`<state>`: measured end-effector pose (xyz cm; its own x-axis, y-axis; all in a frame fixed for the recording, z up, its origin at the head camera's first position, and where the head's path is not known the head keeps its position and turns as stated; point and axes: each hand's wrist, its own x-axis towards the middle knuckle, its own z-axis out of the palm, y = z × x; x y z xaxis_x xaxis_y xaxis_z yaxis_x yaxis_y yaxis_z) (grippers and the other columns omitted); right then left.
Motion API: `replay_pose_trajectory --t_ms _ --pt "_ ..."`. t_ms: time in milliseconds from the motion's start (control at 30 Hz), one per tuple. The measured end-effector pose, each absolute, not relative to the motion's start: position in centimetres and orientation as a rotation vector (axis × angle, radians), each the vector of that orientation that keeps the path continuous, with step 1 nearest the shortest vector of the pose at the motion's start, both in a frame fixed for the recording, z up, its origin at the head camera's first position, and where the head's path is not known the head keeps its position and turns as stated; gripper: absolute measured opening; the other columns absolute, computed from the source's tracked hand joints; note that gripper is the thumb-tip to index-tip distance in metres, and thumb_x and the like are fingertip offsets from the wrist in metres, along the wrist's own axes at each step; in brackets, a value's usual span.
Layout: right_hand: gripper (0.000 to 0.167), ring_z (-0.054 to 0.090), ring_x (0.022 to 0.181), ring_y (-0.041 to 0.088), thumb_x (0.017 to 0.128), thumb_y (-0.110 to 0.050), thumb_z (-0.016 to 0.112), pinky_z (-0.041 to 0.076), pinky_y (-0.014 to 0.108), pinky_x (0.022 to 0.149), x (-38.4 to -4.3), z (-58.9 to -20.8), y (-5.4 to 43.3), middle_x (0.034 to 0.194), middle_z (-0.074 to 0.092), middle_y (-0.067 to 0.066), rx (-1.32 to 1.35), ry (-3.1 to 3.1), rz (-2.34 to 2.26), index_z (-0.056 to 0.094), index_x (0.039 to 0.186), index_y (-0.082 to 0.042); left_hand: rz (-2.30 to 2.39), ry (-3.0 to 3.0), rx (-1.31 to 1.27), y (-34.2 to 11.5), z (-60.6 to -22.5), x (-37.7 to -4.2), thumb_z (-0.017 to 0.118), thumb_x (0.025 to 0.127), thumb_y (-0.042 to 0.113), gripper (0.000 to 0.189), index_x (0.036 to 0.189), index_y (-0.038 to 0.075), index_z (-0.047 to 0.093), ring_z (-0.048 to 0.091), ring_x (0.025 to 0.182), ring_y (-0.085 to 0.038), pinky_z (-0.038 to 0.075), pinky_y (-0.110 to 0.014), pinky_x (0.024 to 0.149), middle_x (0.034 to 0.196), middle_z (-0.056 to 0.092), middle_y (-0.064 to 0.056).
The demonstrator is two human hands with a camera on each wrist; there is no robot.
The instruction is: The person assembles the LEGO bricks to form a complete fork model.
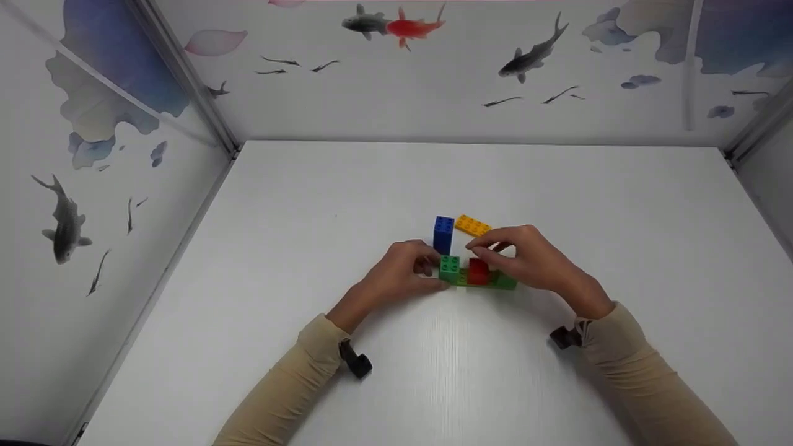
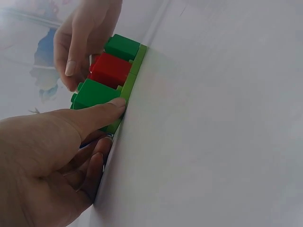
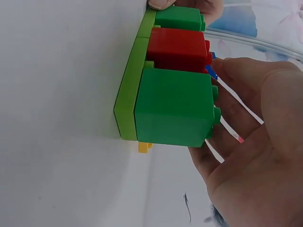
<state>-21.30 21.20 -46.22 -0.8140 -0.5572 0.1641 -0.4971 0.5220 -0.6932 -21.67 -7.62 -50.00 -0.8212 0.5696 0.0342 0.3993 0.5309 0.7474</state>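
Observation:
A light green base strip [image 1: 489,286] made of joined pieces lies on the table. Three bricks stand on it in a row: a green brick [image 1: 450,269] at the left end, a red brick [image 1: 478,271] in the middle, another green brick [image 3: 173,106] at the right end. My left hand [image 1: 396,272] grips the left end, its thumb on the near side of the green brick and base, fingers curled behind. Above the red and right-hand bricks hovers my right hand [image 1: 536,260], fingers loosely bent and holding nothing. It partly covers the right green brick in the head view.
Just behind the row stands a tall blue brick stack [image 1: 443,234]. A flat yellow brick [image 1: 473,225] lies to its right, near the right fingertips. The white table [image 1: 372,186] meets panels printed with fish at the back and left.

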Motion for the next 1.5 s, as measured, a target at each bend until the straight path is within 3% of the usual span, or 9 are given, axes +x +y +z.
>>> replay_pose_trajectory --t_ms 267,500,700,1033,1500 --pt "0.022 0.076 0.102 0.019 0.106 -0.022 0.072 0.066 0.048 0.092 -22.1 -46.6 21.8 0.118 0.082 0.006 -0.785 2.760 -1.206 0.081 0.122 -0.010 1.176 2.547 0.769 -7.8 -50.1 -21.5 0.092 0.089 0.026 0.034 0.118 0.014 0.080 0.066 0.091 -0.011 0.059 -0.023 0.081 0.106 0.071 0.003" --pt "0.026 0.074 0.106 0.021 0.107 -0.027 0.072 0.065 0.039 0.091 -23.0 -47.3 21.9 0.120 0.080 0.002 -0.619 2.785 -1.177 0.079 0.127 -0.012 1.188 2.542 0.733 -8.0 -50.0 -21.4 0.092 0.089 0.026 0.033 0.118 0.016 0.080 0.066 0.093 -0.012 0.060 -0.024 0.083 0.106 0.071 0.004" --pt "0.028 0.074 0.107 0.025 0.106 -0.027 0.073 0.065 0.049 0.096 -23.9 -48.1 22.5 0.118 0.080 0.005 -0.532 2.786 -1.168 0.077 0.130 -0.014 1.189 2.535 0.714 -7.9 -50.0 -21.4 0.092 0.089 0.026 0.034 0.120 0.016 0.081 0.067 0.094 -0.012 0.061 -0.024 0.084 0.108 0.071 0.004" --pt "0.038 0.070 0.118 0.035 0.104 -0.030 0.075 0.060 0.054 0.106 -25.0 -48.2 23.0 0.126 0.075 0.014 -0.350 2.703 -1.132 0.071 0.137 -0.013 1.193 2.534 0.737 -7.7 -50.2 -21.5 0.092 0.089 0.027 0.035 0.120 0.015 0.081 0.067 0.092 -0.010 0.060 -0.023 0.082 0.109 0.072 0.005" --pt "0.047 0.066 0.107 0.029 0.098 -0.036 0.082 0.059 0.040 0.098 -26.5 -47.8 22.3 0.117 0.076 0.011 -0.296 2.688 -0.998 0.073 0.137 -0.011 1.209 2.521 0.738 -7.6 -49.9 -21.5 0.092 0.089 0.026 0.035 0.120 0.016 0.081 0.067 0.093 -0.011 0.061 -0.023 0.084 0.108 0.071 0.005"
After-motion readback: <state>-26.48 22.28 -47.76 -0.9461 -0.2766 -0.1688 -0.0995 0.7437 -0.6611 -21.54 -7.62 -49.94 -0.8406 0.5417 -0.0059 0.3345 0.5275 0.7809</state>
